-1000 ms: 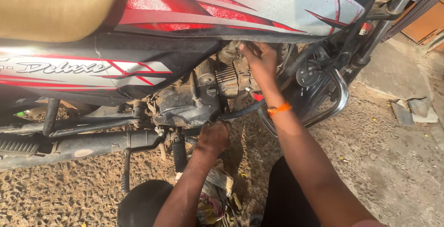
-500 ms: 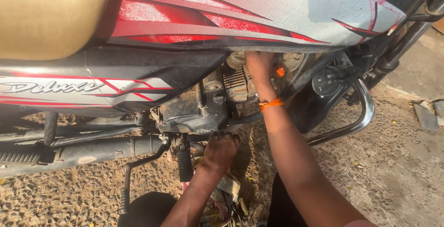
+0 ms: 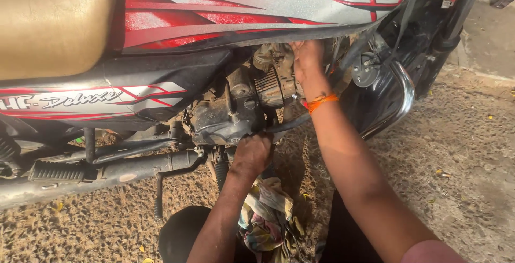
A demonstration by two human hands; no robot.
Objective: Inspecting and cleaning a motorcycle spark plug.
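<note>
Left hand (image 3: 251, 153) fisted under the engine (image 3: 230, 113), right hand (image 3: 306, 59) fingering its top, grip unclear; knuckles could scrape fins.

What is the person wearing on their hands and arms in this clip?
Both hands are bare, without gloves. The right hand has an orange thread band around the wrist, and a pinkish sleeve edge shows at the upper arm. The left hand and forearm show no band or sleeve.

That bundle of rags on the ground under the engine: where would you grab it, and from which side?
Take the rag bundle by its loose upper fold, coming from above and from the front-wheel side. It lies crumpled on the gravel, the left hand and forearm cover its rear side, and the exhaust pipe blocks that approach too.
</note>
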